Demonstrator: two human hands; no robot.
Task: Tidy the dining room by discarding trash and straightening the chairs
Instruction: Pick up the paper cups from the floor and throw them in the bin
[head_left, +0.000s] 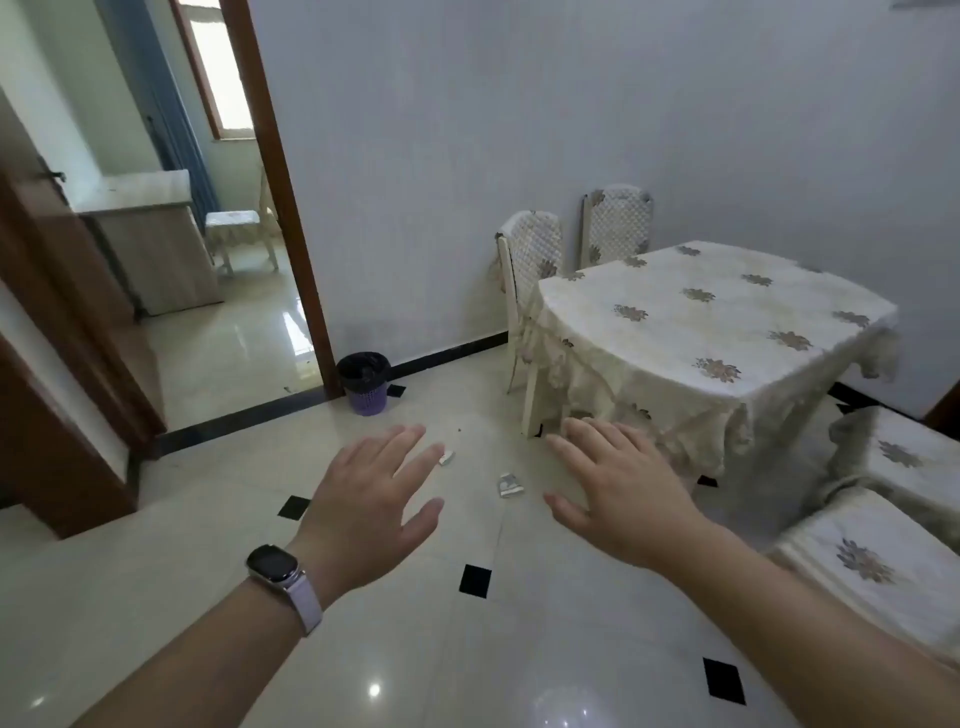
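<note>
My left hand (371, 499), with a watch on its wrist, and my right hand (618, 488) are stretched out over the floor, fingers straight, holding nothing. Two small crumpled wrappers lie on the tiles: one (509, 486) between my hands, another (447, 458) partly hidden by my left fingertips. A purple trash bin (366, 384) with a black liner stands by the door frame. Two chairs (535, 270) (618, 223) with quilted covers stand at the far side of the table (727, 332). Two covered seats (898, 457) (867, 566) sit at the right.
The table wears a cream floral cloth hanging low. An open doorway (244, 291) on the left leads to a room with a counter and another chair. A brown door (62, 364) stands at the far left. Glossy tiled floor with black inserts spreads in front.
</note>
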